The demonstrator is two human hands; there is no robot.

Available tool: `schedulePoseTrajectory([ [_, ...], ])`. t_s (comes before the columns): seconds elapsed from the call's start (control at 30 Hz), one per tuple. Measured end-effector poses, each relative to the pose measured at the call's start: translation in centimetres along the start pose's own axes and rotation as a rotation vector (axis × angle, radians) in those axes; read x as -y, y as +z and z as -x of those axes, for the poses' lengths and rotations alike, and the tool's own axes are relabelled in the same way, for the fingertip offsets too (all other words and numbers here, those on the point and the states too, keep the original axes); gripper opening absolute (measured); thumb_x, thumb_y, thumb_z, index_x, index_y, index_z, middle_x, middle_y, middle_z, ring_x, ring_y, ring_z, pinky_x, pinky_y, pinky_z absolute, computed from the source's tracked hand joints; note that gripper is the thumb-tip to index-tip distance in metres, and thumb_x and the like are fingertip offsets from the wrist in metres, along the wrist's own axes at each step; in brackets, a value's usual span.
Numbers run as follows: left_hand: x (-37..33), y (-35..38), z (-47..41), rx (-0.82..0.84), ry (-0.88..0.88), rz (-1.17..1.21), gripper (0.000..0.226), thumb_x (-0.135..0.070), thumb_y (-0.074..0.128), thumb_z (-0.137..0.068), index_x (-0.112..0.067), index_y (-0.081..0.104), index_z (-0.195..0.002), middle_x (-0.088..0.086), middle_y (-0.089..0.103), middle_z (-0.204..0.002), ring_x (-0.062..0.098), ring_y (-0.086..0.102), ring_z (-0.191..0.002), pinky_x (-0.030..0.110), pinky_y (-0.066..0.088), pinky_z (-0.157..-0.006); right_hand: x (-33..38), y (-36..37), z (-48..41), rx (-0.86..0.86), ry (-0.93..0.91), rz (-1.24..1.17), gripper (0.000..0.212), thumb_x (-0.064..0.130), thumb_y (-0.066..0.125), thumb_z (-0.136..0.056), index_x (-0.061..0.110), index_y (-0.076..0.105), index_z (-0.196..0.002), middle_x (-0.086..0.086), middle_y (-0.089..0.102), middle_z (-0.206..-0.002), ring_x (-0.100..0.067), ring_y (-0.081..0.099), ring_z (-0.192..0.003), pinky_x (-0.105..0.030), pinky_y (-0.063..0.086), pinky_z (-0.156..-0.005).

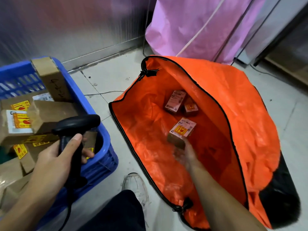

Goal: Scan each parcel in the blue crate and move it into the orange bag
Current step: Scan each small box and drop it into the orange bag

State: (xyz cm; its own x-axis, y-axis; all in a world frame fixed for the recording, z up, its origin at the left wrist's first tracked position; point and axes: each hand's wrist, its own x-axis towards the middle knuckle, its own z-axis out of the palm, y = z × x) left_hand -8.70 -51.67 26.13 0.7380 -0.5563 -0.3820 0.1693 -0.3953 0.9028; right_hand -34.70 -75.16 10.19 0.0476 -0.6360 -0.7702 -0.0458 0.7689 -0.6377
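Observation:
The blue crate (101, 129) stands at the left, full of several brown cardboard parcels (50, 112) with yellow-red stickers. Above its near corner my left hand (53, 162) is shut on a black barcode scanner (78, 125), whose head points right. The orange bag (236, 114) lies open on the floor at the right. Two small parcels (175, 101) rest deep inside it. My right hand (185, 155) reaches into the bag's mouth, blurred, with its fingertips on the near end of a small labelled parcel (182, 130).
A pink sack (191, 27) leans against the corrugated wall behind the orange bag. A thin cable (103, 93) runs across the tiled floor between crate and bag. My white shoe (135, 185) and dark trouser leg are near the bag's front edge. A cabinet (286, 47) stands far right.

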Motion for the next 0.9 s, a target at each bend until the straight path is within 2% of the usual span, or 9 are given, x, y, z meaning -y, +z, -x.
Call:
schedulePoseTrajectory([
  [0.1,-0.4,-0.7,0.4,0.01,-0.028,-0.002,0.068,-0.085,0.062,-0.071,-0.027,0.075,-0.104,0.009,0.078,-0.088,0.025,0.068,-0.081,0.067,0.056,-0.085,0.4,1.1,-0.1,0.081,-0.009,-0.04,0.022,0.037,0.051,-0.104,0.027,0.056,-0.123,-0.006,0.057,-0.133,-0.022,0.065,-0.088,-0.035,0.052,-0.07],
  [0.23,-1.5,-1.0,0.9,0.007,-0.025,-0.021,0.038,-0.048,0.057,-0.101,-0.014,0.073,-0.102,0.011,0.078,-0.086,0.029,0.066,-0.079,0.056,0.054,-0.088,-0.6,2.9,1.2,0.152,0.012,0.153,0.03,0.028,0.047,-0.108,0.021,0.053,-0.136,-0.004,0.047,-0.138,-0.022,0.066,-0.09,-0.032,0.053,-0.067],
  [0.37,-2.9,-2.4,1.6,-0.043,-0.038,-0.014,0.035,-0.04,0.059,-0.102,-0.008,0.071,-0.102,0.013,0.079,-0.087,0.026,0.065,-0.073,0.046,0.054,-0.077,0.3,5.3,4.1,0.176,-0.066,0.321,0.021,0.021,0.057,-0.103,0.011,0.057,-0.121,-0.014,0.063,-0.114,-0.021,0.065,-0.067,-0.029,0.054,-0.051],
  [0.47,-4.5,-4.6,2.7,-0.055,-0.055,0.001,0.033,-0.038,0.06,-0.103,-0.007,0.071,-0.103,0.013,0.078,-0.085,0.025,0.066,-0.073,0.047,0.057,-0.067,2.1,7.8,7.8,0.255,-0.188,0.508,0.007,0.016,0.056,-0.102,0.009,0.058,-0.103,-0.008,0.061,-0.087,-0.019,0.06,-0.057,-0.029,0.046,-0.053],
  [0.57,-6.3,-8.2,4.1,-0.086,-0.011,0.011,0.026,-0.034,0.06,-0.103,-0.011,0.069,-0.112,0.01,0.079,-0.085,0.019,0.067,-0.069,0.041,0.056,-0.062,4.1,10.9,11.6,0.325,-0.325,0.625,0.011,0.011,0.054,-0.102,0.009,0.059,-0.092,-0.008,0.061,-0.076,-0.015,0.057,-0.045,-0.024,0.04,-0.047],
  [0.67,-7.9,-12.5,5.8,-0.153,0.07,0.015,0.022,-0.039,0.063,-0.101,-0.023,0.075,-0.093,0.013,0.079,-0.091,0.021,0.066,-0.07,0.047,0.056,-0.064,5.8,14.1,15.9,0.402,-0.442,0.667,0.02,0.009,0.053,-0.101,0.01,0.06,-0.083,-0.01,0.063,-0.07,-0.016,0.056,-0.044,-0.023,0.04,-0.045],
  [0.73,-8.4,-15.0,7.0,-0.219,0.127,0.039,0.029,-0.039,0.062,-0.102,-0.029,0.076,-0.079,0.016,0.077,-0.087,0.02,0.065,-0.064,0.041,0.055,-0.061,6.5,16.2,18.9,0.462,-0.502,0.7,0.022,0.009,0.053,-0.101,0.01,0.06,-0.081,-0.011,0.063,-0.069,-0.016,0.057,-0.044,-0.024,0.04,-0.047],
  [0.83,-9.0,-17.3,8.2,-0.265,0.177,0.126,0.02,-0.029,0.058,-0.105,-0.018,0.068,-0.091,0.002,0.075,-0.075,0.012,0.062,-0.055,0.025,0.052,-0.05,7.0,19.3,23.3,0.523,-0.567,0.755,0.022,0.007,0.052,-0.102,0.008,0.06,-0.081,-0.013,0.063,-0.067,-0.016,0.058,-0.042,-0.023,0.042,-0.046],
  [0.9,-9.5,-18.6,8.9,-0.27,0.178,0.147,0.017,-0.027,0.059,-0.105,-0.014,0.065,-0.096,0.0,0.076,-0.074,0.01,0.062,-0.056,0.023,0.051,-0.053,6.8,21.6,26.1,0.569,-0.612,0.809,0.022,0.006,0.05,-0.102,0.008,0.06,-0.083,-0.012,0.062,-0.067,-0.014,0.057,-0.04,-0.021,0.043,-0.043],
])
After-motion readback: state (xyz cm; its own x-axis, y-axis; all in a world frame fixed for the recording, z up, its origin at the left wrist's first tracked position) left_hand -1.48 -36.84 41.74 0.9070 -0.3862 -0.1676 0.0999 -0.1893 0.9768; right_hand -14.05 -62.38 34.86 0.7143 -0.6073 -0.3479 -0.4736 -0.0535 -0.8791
